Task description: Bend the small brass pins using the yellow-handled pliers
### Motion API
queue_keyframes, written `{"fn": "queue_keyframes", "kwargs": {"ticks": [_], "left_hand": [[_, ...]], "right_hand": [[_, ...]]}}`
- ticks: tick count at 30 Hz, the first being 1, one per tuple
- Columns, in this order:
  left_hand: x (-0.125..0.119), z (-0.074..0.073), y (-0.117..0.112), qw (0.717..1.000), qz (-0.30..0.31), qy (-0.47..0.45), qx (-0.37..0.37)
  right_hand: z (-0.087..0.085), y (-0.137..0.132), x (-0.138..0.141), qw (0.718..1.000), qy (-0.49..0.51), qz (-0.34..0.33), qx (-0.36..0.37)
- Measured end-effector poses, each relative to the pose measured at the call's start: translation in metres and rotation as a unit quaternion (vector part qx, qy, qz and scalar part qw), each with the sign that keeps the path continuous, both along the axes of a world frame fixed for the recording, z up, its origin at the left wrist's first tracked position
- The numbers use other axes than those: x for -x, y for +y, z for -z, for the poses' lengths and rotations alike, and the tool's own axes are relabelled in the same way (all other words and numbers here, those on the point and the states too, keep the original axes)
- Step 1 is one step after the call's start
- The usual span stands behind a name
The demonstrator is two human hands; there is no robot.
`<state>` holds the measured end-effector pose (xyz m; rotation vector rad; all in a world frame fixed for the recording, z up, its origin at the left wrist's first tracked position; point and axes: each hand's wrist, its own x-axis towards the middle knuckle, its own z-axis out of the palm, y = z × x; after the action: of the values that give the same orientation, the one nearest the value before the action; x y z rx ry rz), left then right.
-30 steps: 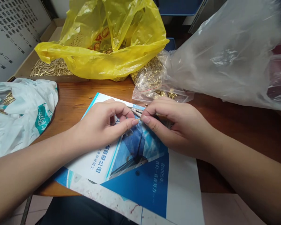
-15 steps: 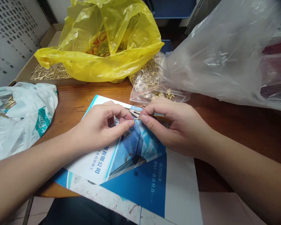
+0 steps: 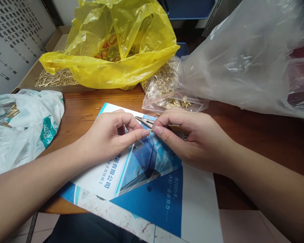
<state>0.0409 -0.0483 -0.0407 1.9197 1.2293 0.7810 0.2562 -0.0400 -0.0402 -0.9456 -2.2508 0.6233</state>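
Observation:
Between my two hands is a thin brass pin (image 3: pixel 151 130), pinched at both ends over a blue and white brochure (image 3: pixel 142 168). My left hand (image 3: pixel 116 133) grips its left end between thumb and forefinger. On the other end, the thumb and forefinger of my right hand (image 3: pixel 190 135) are closed. Most of the pin is hidden by the fingertips. Just behind the fingertips lies a pair of pliers (image 3: pixel 145 121), jaws pointing left, its handles covered by my right hand.
Behind stand a yellow plastic bag (image 3: pixel 111 71) and a cardboard box (image 3: pixel 57 89) of brass pins. A clear zip bag (image 3: pixel 164 92) holds small brass pieces. A white bag (image 3: pixel 22 131) lies left; a large translucent bag (image 3: pixel 233 64) fills the right. The wooden table's (image 3: pixel 78 108) front edge is near.
The fingertips have come closer together, so less of the pin shows between them. More of the pliers' jaws is visible. The whole view has shifted slightly.

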Motion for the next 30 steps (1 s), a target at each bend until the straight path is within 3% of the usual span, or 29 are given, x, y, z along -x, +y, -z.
{"fn": "queue_keyframes", "kwargs": {"ticks": [8, 17, 30], "left_hand": [[-0.0009, -0.0003, 0.0012, 1.000, -0.004, 0.004, 0.017], [-0.0012, -0.0056, 0.0018, 0.997, 0.043, -0.008, 0.056], [-0.0012, -0.0057, 0.0021, 0.997, 0.054, 0.002, 0.063]], "right_hand": [[0.0009, 0.0002, 0.0003, 1.000, -0.006, 0.004, -0.004], [0.0021, 0.0022, -0.0002, 1.000, -0.007, 0.012, 0.016], [0.0044, 0.0030, 0.0019, 1.000, -0.009, 0.024, 0.017]]}}
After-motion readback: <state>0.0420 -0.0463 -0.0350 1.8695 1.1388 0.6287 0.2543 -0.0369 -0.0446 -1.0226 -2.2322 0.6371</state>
